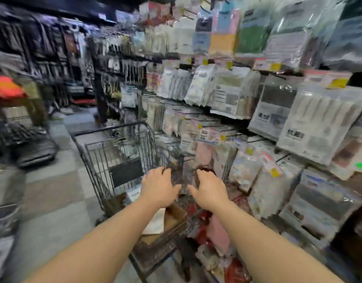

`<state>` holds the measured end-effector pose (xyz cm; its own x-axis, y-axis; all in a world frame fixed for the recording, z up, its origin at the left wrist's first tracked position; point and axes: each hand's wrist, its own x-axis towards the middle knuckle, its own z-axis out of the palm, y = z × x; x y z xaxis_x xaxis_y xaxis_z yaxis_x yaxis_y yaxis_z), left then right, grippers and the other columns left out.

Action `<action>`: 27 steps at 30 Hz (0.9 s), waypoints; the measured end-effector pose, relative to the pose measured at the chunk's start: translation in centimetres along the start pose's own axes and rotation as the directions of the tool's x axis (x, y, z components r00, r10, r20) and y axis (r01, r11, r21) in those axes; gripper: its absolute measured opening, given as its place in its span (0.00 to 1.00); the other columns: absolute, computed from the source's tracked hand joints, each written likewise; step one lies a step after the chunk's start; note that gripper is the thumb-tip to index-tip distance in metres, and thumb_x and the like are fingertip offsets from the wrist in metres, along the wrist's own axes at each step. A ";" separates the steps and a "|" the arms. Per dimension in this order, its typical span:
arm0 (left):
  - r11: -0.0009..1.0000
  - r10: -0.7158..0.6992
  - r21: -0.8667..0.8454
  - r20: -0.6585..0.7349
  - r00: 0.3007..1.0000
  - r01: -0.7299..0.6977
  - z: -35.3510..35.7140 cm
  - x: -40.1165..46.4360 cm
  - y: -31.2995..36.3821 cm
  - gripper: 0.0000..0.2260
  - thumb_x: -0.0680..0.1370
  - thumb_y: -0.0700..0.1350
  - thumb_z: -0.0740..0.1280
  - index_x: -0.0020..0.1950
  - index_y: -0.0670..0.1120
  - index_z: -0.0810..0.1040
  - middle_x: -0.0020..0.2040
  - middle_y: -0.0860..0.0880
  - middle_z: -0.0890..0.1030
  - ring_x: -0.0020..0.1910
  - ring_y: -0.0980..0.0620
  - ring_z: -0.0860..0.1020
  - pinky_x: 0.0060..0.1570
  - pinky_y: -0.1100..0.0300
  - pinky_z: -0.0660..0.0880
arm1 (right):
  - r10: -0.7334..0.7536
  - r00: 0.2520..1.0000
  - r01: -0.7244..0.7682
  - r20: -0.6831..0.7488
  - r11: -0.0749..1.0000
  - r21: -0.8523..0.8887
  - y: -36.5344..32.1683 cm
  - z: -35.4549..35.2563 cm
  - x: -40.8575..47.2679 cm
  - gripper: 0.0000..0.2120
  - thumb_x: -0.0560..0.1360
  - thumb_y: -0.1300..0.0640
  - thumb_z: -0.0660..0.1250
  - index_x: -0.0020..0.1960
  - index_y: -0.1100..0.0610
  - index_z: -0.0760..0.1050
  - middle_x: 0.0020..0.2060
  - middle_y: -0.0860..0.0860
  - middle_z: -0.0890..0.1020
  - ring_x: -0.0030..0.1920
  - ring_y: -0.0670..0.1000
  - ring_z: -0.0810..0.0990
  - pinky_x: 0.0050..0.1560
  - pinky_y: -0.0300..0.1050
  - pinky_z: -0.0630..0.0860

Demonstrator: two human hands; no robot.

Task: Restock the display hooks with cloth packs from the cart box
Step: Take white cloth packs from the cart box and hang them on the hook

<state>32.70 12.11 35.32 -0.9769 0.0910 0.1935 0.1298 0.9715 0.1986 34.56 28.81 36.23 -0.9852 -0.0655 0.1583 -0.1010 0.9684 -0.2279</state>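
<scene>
The view is blurred by motion. My left hand (158, 186) and my right hand (209, 188) reach forward side by side over the wire cart (115, 139). Between them is a dark cloth pack (179, 176) in clear wrap, and the fingers of both hands curl over its far edge, one hand at each side. Below my wrists a brown cardboard box (174, 218) lies in the cart with red and pink packs (216, 233) beside it. Display hooks full of hanging cloth packs (274, 115) fill the rack on the right.
The cart stands close against the rack's lower rows of packs (247, 170). A tiled aisle (53, 201) runs on the left. At the far left a person in an orange top (6, 86) stands by another cart (15, 129). More shelving lines the back.
</scene>
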 end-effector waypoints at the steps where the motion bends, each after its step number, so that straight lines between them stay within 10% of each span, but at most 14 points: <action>1: 0.999 -0.031 -0.010 0.002 1.000 0.031 0.3 0.5 -1.7 0.31 0.75 0.65 0.58 0.72 0.49 0.65 0.71 0.47 0.67 0.70 0.44 0.64 0.66 0.46 0.64 | -0.020 0.999 0.019 0.026 1.000 0.010 -1.1 1.0 1.1 0.32 0.77 0.39 0.59 0.74 0.56 0.60 0.69 0.53 0.71 0.69 0.56 0.68 0.66 0.56 0.69; 13: 0.970 -0.241 0.067 0.125 0.962 0.235 11.1 11.8 -13.5 0.32 0.73 0.67 0.58 0.72 0.52 0.64 0.69 0.48 0.70 0.67 0.45 0.67 0.65 0.50 0.64 | -0.072 0.961 0.038 0.266 0.991 0.130 -3.3 14.8 18.4 0.29 0.75 0.40 0.62 0.71 0.53 0.66 0.65 0.55 0.74 0.65 0.59 0.72 0.61 0.55 0.71; 27: 0.906 -0.384 0.053 0.521 0.762 0.420 28.4 22.6 -20.9 0.35 0.71 0.65 0.64 0.74 0.52 0.61 0.71 0.48 0.68 0.67 0.44 0.67 0.65 0.50 0.67 | 0.094 0.737 -0.282 0.669 0.943 0.179 3.4 32.8 30.8 0.27 0.73 0.44 0.66 0.68 0.52 0.67 0.63 0.53 0.77 0.63 0.55 0.76 0.60 0.48 0.74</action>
<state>3.04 0.11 8.28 -0.8829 -0.1894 -0.4298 -0.3019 0.9298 0.2105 -0.67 22.23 8.83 -0.8284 -0.1183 -0.5476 0.1582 0.8883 -0.4311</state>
